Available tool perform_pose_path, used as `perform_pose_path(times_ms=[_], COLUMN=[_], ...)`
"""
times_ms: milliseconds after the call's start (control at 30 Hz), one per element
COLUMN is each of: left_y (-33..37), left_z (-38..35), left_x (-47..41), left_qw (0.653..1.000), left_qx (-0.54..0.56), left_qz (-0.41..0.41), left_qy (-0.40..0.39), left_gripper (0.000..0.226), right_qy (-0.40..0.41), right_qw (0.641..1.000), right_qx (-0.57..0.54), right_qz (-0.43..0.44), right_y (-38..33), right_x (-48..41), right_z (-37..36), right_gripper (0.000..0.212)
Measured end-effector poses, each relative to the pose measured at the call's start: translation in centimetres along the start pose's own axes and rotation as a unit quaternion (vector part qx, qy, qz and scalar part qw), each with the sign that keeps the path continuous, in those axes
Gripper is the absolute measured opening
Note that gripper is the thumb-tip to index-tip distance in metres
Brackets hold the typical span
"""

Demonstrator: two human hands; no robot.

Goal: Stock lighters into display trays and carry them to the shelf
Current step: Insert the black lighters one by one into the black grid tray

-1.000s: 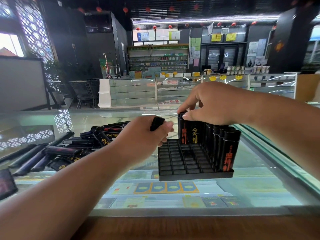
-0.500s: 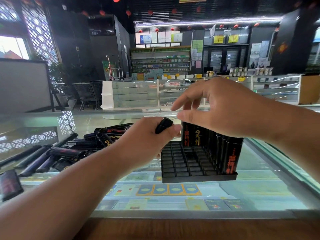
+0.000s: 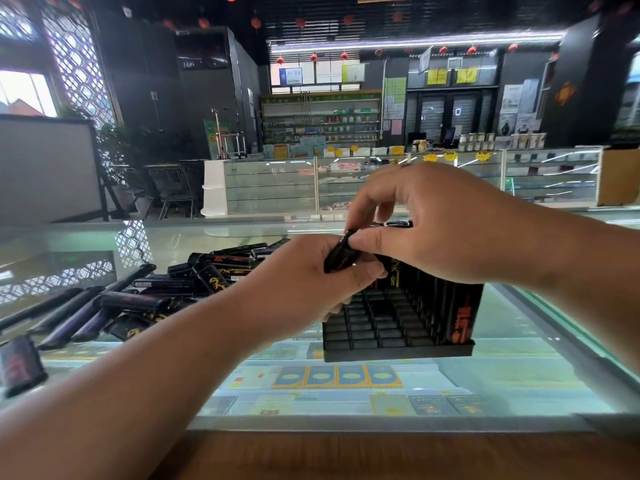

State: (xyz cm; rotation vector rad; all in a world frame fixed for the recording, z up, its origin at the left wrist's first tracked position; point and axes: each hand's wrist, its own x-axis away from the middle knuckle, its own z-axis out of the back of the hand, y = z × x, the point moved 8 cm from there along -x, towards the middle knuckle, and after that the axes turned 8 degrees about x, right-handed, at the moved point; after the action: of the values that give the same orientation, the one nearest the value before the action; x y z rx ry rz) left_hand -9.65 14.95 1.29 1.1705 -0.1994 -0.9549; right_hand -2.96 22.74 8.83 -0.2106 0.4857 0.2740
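We pass one lighter from hand to hand over the half-filled display tray.

Our left hand (image 3: 308,282) is curled round the lower body of a black lighter (image 3: 341,258), which is tilted with its head up. The thumb and forefinger of our right hand (image 3: 450,230) pinch that head. Both hands are just above the black display tray (image 3: 398,353) on the glass counter (image 3: 502,372). Standing lighters (image 3: 462,317) fill the tray's right side and back, and the near-left cells are bare. Loose lighters (image 3: 207,277) lie heaped to the left. We judge stocking is well short of done. Next the right hand must turn the lighter upright and seat it squarely in a bare cell beside the filled rows.
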Motion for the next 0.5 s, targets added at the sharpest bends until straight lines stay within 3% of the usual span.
perform_pose_path(times_ms=[233,500], left_y=[-0.5,-0.4], left_z=[0.1,0.1], left_x=[-0.2,-0.1], left_qw=[1.000,0.999], left_qx=[-0.004,0.014], left_qz=[0.022,0.036], left_qy=[0.005,0.000], left_gripper=[0.020,0.043], right_qy=[0.007,0.028], right_qw=[0.999,0.997], right_qx=[-0.033,-0.036], right_qz=[-0.038,-0.066], right_y=[1.6,3.5], right_x=[0.1,-0.1], right_z=[0.6,1.1], right_gripper=[0.004,0.009])
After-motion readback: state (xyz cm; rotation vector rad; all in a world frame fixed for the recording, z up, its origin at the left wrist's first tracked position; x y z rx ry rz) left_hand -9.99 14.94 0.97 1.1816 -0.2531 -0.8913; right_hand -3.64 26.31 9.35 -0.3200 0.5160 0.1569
